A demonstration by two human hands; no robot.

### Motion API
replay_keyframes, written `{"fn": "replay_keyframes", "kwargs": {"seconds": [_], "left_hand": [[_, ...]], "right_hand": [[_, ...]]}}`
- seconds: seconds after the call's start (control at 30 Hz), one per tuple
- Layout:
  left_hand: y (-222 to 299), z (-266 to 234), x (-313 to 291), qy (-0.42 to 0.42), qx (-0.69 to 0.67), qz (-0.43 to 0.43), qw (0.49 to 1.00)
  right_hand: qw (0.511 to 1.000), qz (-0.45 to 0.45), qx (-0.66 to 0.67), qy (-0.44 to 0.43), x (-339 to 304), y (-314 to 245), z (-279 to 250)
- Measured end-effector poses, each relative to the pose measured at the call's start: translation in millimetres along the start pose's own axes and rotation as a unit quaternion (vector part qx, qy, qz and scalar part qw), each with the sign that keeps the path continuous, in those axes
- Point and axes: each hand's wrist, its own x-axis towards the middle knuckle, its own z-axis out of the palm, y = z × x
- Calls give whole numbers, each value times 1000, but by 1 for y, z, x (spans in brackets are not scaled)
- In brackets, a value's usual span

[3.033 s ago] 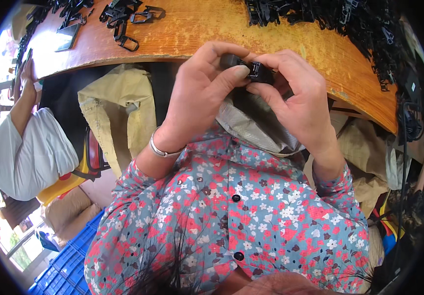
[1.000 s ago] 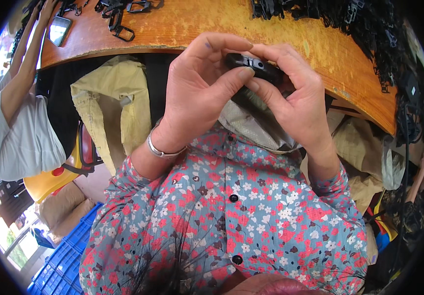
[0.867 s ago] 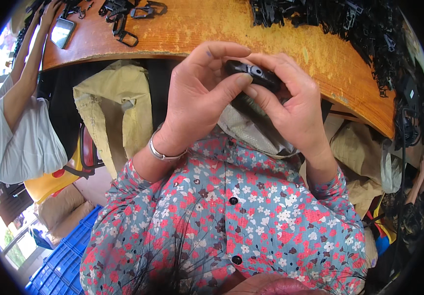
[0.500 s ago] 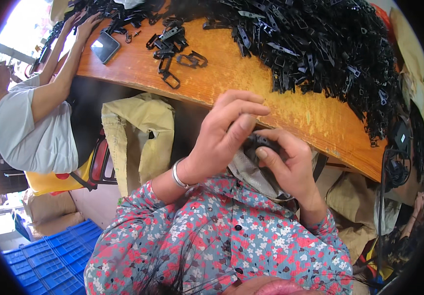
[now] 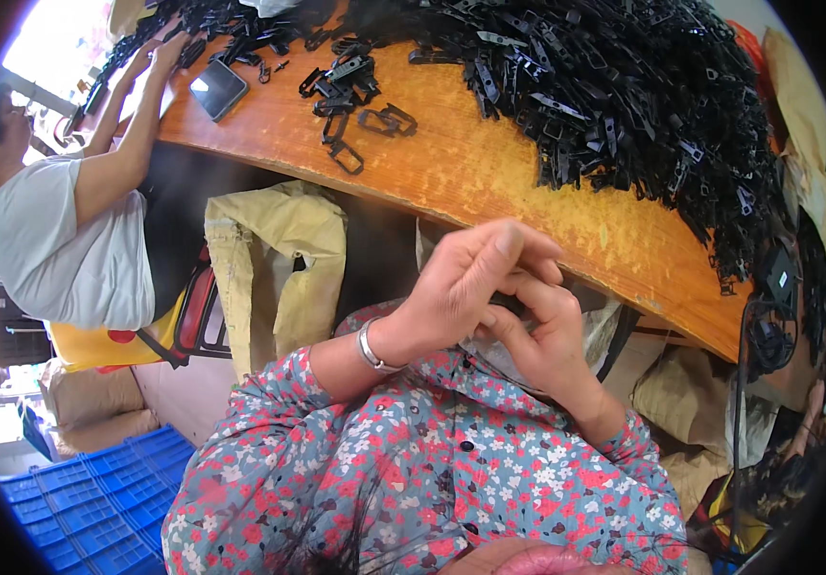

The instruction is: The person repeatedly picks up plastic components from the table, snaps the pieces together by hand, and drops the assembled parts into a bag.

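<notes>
My right hand (image 5: 545, 331) is closed, fingers bent round a small black plastic part (image 5: 508, 304). Only a dark bit of that part shows between my hands, so its shape is hidden. Against the right hand's fingers lies my left hand (image 5: 456, 287), a metal bangle on its wrist. Its fingers are bent and close together with the thumb on top; whatever they hold, if anything, is out of sight. Both hands are in front of my chest, just short of the wooden table's (image 5: 451, 177) near edge.
A big heap of black plastic parts (image 5: 614, 105) covers the table's far right. Several loose black frames (image 5: 346, 157) and a phone (image 5: 218, 90) lie to its left. At the left, another person (image 5: 77, 230) reaches over the table. An open sack (image 5: 279, 240) hangs below; blue crates (image 5: 96, 498) stand lower left.
My left hand has come down and to the right, onto my right hand, covering most of the black part. At the left, the other person's arms have shifted slightly.
</notes>
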Motion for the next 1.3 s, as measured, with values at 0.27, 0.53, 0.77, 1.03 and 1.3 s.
{"fn": "replay_keyframes", "kwargs": {"seconds": [0.27,0.53,0.77,1.03,1.3], "left_hand": [[-11,-17,7,190,152,64,968],[-27,-11,-12,178,204,52,961],[-17,-26,-29,168,342,133,915],[-18,-57,-62,203,513,132,824],[-2,-121,-105,280,623,45,729]], "right_hand": [[959,169,223,-41,-1,-2,0],[973,159,144,-92,-19,15,-8],[971,130,184,-76,-4,39,14],[972,123,168,-107,22,38,34],[987,124,96,-31,7,36,-14]]}}
